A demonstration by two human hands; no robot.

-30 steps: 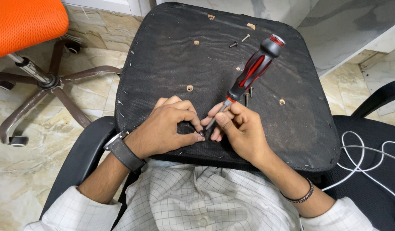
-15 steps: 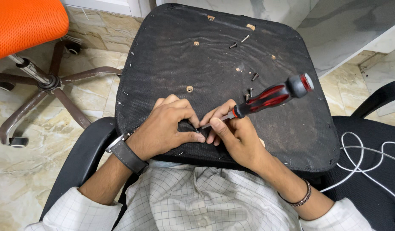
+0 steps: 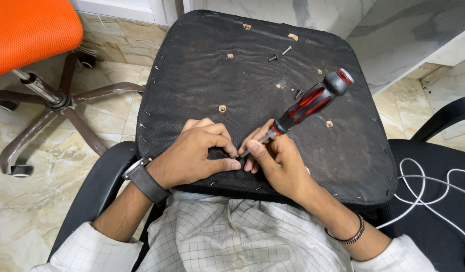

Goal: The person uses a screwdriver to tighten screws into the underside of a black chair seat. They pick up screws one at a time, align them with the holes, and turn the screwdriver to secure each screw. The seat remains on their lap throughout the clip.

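Note:
An upturned black chair seat (image 3: 202,85) lies across my lap, its fabric underside dotted with staples and several screw holes. My right hand (image 3: 273,161) grips the metal shaft of a red-and-black screwdriver (image 3: 313,100), whose handle slants up to the right. The tip meets the seat near its front edge. My left hand (image 3: 197,153), with a dark wristwatch, rests on the seat and pinches a small dark part right at the tip. What sits under the fingertips is hidden.
Loose black screws (image 3: 273,58) (image 3: 298,93) lie on the far half of the seat. An orange office chair (image 3: 26,30) with a star base stands at the left on the marble floor. A white cable (image 3: 434,186) lies on a black chair at the right.
The screwdriver handle swung from steeply upright down toward the right, then rose partway back. Both hands stayed at the same spot on the seat's front edge.

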